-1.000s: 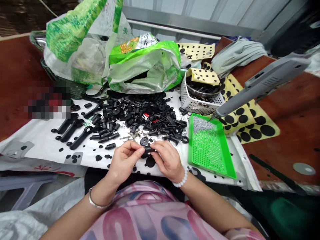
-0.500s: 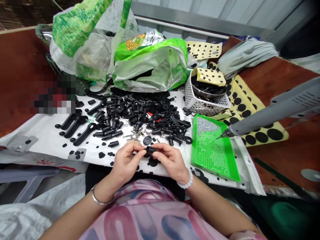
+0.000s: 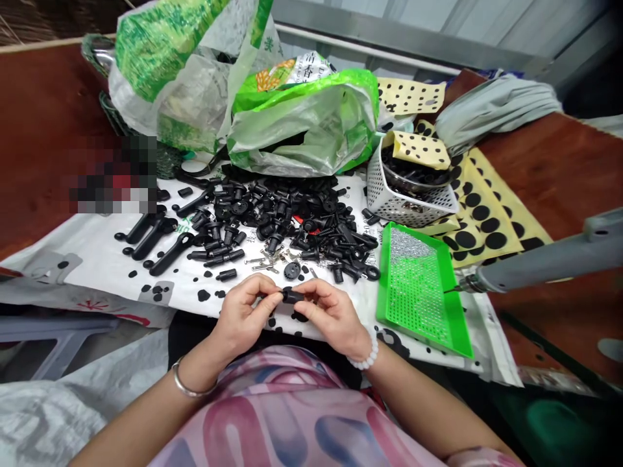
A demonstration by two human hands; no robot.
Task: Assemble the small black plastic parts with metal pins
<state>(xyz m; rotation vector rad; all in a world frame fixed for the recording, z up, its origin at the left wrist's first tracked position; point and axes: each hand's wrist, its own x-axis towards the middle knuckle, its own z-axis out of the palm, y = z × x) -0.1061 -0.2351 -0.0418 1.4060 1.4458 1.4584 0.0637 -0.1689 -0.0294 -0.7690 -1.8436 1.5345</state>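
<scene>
Between my two hands is a small black plastic cylinder (image 3: 293, 296), close to the table's front edge. My left hand (image 3: 249, 311) pinches its left end between thumb and forefinger; a small dark piece may sit at those fingertips, but I cannot make it out. The fingers of my right hand (image 3: 333, 318) are closed on the cylinder's right end. Just beyond my fingertips lies a round black disc with holes (image 3: 292, 270). Small metal strips (image 3: 263, 261) lie beside it, in front of a heap of black plastic parts (image 3: 272, 214).
A green perforated tray (image 3: 382, 279) with small silver screws stands at the right, below a grey electric screwdriver (image 3: 545, 259). Behind it is a white basket (image 3: 406, 211). Plastic bags (image 3: 302, 143) stand at the back. Black handles (image 3: 168, 254) lie left, dot sticker sheets (image 3: 479, 214) right.
The whole view has shifted a little, with the table's contents slightly further right. The screwdriver hangs lower and further right. Both hands still hold the cylinder, which is turned slightly.
</scene>
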